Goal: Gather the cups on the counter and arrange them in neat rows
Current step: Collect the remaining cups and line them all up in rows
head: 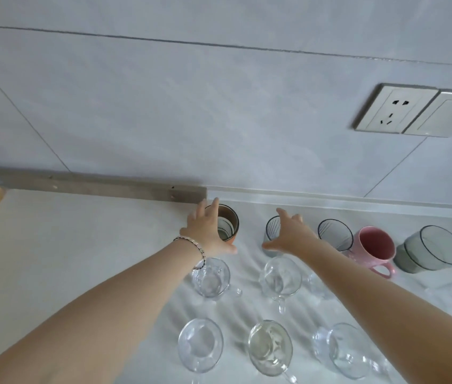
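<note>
Along the surface's point(80, 245) back edge, the left hand point(205, 231) spreads wide around a brown cup point(230, 223). The right hand point(291, 234) curls loosely over a striped glass point(270, 231); whether either hand grips is unclear. A second striped glass point(335, 234), pink mug point(374, 248) and grey glass point(432, 249) follow rightward. Clear glass cups point(211, 278) form two rows nearer the front.

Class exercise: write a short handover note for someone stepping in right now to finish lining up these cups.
Left hand is on the brown cup at the back left.
Right hand is on the lined glass beside it.
Back row continues right: another lined glass, pink mug, grey glass.
Clear glass mugs stand in two rows in front.
Left to do: even out the back row's spacing.
</note>
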Demonstrator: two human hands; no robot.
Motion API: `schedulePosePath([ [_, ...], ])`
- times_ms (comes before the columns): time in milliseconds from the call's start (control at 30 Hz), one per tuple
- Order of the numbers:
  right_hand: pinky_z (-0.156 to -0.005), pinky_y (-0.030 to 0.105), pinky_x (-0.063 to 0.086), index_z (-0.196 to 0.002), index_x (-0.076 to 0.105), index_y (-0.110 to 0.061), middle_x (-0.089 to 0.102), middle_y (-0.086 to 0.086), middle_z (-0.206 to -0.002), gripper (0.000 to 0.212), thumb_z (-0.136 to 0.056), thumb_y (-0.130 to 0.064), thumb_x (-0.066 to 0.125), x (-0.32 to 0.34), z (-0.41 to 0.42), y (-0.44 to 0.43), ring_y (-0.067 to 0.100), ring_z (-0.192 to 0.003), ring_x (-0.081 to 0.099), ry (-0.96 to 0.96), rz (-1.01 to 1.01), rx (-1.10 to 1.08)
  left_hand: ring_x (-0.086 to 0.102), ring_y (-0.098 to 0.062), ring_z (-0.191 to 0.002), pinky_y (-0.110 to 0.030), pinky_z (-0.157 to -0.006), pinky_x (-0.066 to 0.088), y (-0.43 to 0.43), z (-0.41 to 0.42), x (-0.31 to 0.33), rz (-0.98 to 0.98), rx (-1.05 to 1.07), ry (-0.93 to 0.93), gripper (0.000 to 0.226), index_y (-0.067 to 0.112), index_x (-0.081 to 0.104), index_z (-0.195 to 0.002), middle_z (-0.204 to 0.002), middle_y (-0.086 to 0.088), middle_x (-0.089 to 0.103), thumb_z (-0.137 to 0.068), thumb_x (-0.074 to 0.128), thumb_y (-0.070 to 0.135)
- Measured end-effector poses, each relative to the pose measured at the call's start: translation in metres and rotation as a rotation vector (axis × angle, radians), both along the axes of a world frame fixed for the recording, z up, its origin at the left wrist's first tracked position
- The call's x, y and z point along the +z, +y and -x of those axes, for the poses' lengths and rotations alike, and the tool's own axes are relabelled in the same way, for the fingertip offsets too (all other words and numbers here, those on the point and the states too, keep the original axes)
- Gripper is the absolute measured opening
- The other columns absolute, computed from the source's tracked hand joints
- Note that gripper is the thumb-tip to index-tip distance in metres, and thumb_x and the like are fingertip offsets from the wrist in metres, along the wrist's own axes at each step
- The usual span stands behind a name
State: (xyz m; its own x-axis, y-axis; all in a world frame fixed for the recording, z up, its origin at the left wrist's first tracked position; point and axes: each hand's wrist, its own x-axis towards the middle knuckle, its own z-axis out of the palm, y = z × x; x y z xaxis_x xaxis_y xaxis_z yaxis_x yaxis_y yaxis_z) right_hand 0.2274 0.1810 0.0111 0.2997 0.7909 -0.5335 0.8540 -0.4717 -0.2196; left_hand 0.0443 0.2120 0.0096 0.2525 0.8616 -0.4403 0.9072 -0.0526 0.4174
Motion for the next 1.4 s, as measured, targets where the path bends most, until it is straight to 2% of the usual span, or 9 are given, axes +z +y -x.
schedulePosePath([
  [133,-0.092,0.037,0.049,-0.142,0.031,-0.027,0.037,0.01,-0.132,0.081,-0.072,-0.029,0.072,-0.012,-0.002,0.014,0.032,-0.112,0.057,0.022,-0.043,-0.021,0.04,-0.029,-0.131,-0.039,-0.107,0.041,0.014,0.002,-0.023,-0.002,0.044,-0.105,0.105,0.026,0.015,-0.145,-0.15,-0.001,0.019,-0.063,0.078,0.042],
  [267,-0.093,0.036,0.048,-0.142,0.031,-0.032,0.037,0.006,-0.136,0.08,-0.072,-0.029,0.07,-0.017,0.003,0.025,0.03,-0.116,0.054,0.055,-0.124,0.029,0.054,-0.024,-0.115,-0.035,-0.099,0.048,0.026,0.001,-0.03,-0.101,0.086,-0.197,0.086,0.017,0.037,-0.129,-0.131,0.0,0.036,-0.058,0.081,0.037],
  [633,-0.092,0.038,0.047,-0.146,0.024,-0.032,0.037,0.007,-0.137,0.082,-0.077,-0.037,0.068,-0.022,0.003,0.03,0.03,-0.124,0.046,-0.002,-0.173,0.062,0.05,-0.025,-0.12,-0.029,-0.102,0.041,0.04,-0.011,-0.017,-0.089,0.105,-0.201,0.088,0.012,0.032,-0.134,-0.139,-0.007,0.029,-0.063,0.081,0.03],
  [800,-0.101,0.042,0.042,-0.151,0.005,-0.031,0.027,0.008,-0.148,0.106,-0.073,-0.046,0.075,-0.017,-0.005,0.017,0.029,-0.133,0.038,0.11,-0.161,0.083,0.046,-0.025,-0.125,-0.024,-0.096,0.036,0.034,-0.015,-0.012,-0.044,0.107,-0.167,0.094,0.012,0.023,-0.142,-0.145,-0.007,0.023,-0.068,0.079,0.031],
  [900,-0.103,0.041,0.04,-0.15,0.014,-0.027,0.027,0.005,-0.149,0.098,-0.075,-0.046,0.074,-0.005,-0.025,-0.002,0.026,-0.136,0.035,0.106,-0.228,0.101,0.028,-0.028,-0.138,-0.036,-0.111,0.029,0.027,-0.024,-0.009,-0.12,0.116,-0.018,0.106,0.014,0.013,-0.147,-0.151,-0.008,0.017,-0.067,0.076,0.043],
  [1000,-0.104,0.035,0.038,-0.142,0.036,-0.021,0.037,0.004,-0.144,0.064,-0.086,-0.031,0.064,0.011,-0.069,-0.023,0.022,-0.134,0.038,0.023,-0.334,0.12,0.006,-0.026,-0.147,-0.04,-0.119,0.01,0.01,-0.054,0.002,-0.337,-0.007,0.003,0.102,0.013,0.011,-0.148,-0.157,-0.009,0.01,-0.072,0.064,0.054],
  [1067,-0.105,0.035,0.036,-0.138,0.042,-0.019,0.041,0.005,-0.142,0.053,-0.087,-0.021,0.059,0.019,-0.107,-0.035,0.023,-0.133,0.038,-0.048,-0.312,0.097,0.013,-0.025,-0.146,-0.038,-0.119,0.013,-0.004,-0.086,0.01,-0.423,-0.146,-0.105,0.09,0.012,0.021,-0.146,-0.156,-0.01,0.017,-0.073,0.052,0.055],
  [1233,-0.106,0.042,0.039,-0.144,0.029,-0.022,0.037,0.011,-0.142,0.073,-0.081,-0.039,0.062,0.017,-0.17,-0.061,0.03,-0.13,0.037,-0.163,-0.056,0.003,0.034,-0.026,-0.136,-0.039,-0.111,0.035,-0.035,-0.179,0.004,-0.282,-0.434,-0.14,0.07,0.014,0.027,-0.143,-0.15,-0.007,0.028,-0.083,0.059,0.03],
  [1400,-0.102,0.044,0.044,-0.149,0.01,-0.03,0.032,0.009,-0.143,0.098,-0.073,-0.05,0.069,-0.001,-0.19,-0.068,0.033,-0.127,0.044,-0.056,0.022,-0.04,0.036,-0.033,-0.133,-0.044,-0.104,0.037,-0.03,-0.227,-0.006,-0.088,-0.625,0.171,0.084,0.035,0.014,-0.146,-0.158,-0.003,0.007,-0.08,0.063,0.016],
])
